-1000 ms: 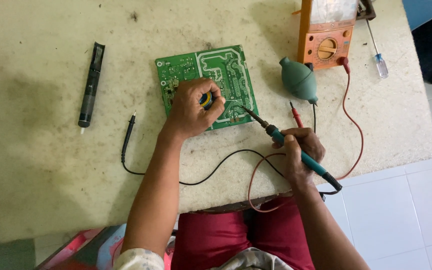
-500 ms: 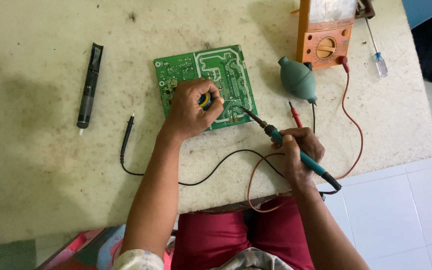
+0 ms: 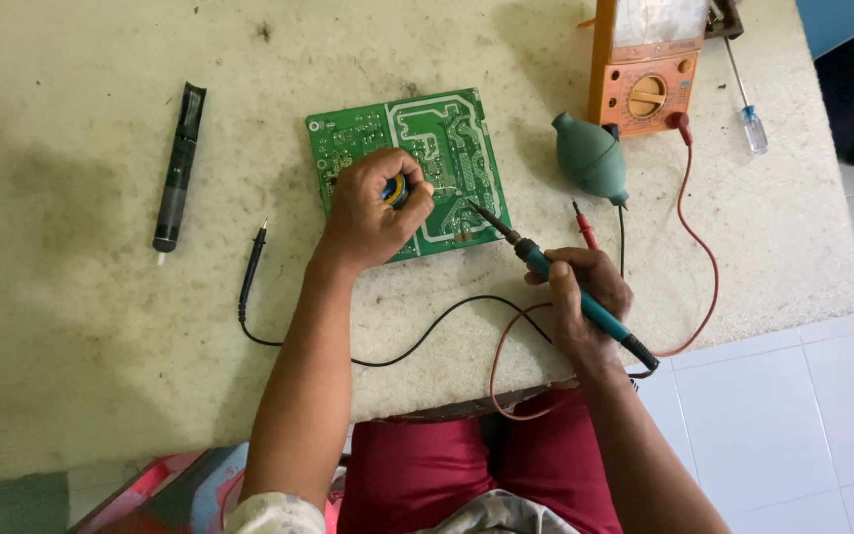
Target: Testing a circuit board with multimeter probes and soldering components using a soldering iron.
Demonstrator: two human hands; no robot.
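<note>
A green circuit board (image 3: 437,133) lies solder side up on the worn table (image 3: 71,336). My left hand (image 3: 368,213) rests on the board's near left part, closed around a small blue and yellow object (image 3: 395,190) pressed to the board. My right hand (image 3: 585,292) grips a teal-handled soldering iron (image 3: 570,287) like a pen. The iron's metal tip (image 3: 474,209) touches the board near its lower right area.
A black desoldering pump (image 3: 176,168) lies at the left. A black probe (image 3: 252,262) and a red probe (image 3: 585,225) lie loose, their leads running to an orange multimeter (image 3: 644,84) at the back. A green rubber blower (image 3: 592,158) and a small screwdriver (image 3: 746,109) lie nearby.
The soldering iron's tip has crept slightly left along the board. My left hand stays on the board in the same grip.
</note>
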